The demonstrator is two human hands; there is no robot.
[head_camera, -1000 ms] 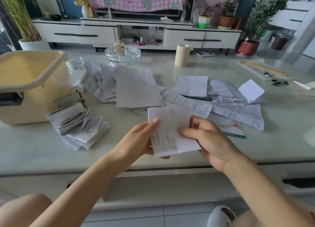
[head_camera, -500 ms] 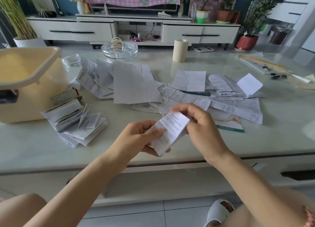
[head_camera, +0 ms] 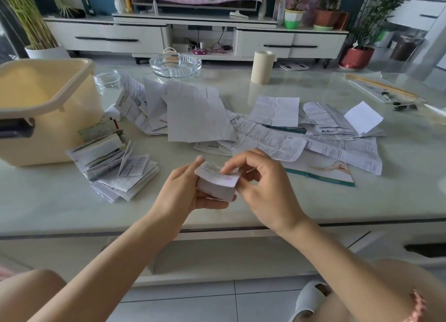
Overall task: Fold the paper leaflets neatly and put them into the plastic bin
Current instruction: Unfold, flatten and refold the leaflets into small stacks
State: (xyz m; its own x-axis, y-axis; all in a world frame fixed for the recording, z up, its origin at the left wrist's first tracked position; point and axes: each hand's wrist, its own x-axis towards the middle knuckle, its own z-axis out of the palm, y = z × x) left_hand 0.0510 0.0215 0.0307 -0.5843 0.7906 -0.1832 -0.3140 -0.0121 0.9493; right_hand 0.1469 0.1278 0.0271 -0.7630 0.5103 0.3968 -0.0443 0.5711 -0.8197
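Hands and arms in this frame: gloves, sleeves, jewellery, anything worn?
Both are bare. The left hand and right hand wear no gloves, and no ring, watch or bracelet shows. The forearms are uncovered as far as the frame reaches, with no sleeves. The only worn items in view are a white slipper on one foot and a strip of pink patterned fabric at the lower right edge.

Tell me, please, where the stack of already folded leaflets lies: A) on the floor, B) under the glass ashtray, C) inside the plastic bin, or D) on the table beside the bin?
D: the folded stack lies on the table beside the plastic bin, while the left hand and right hand hold another leaflet.
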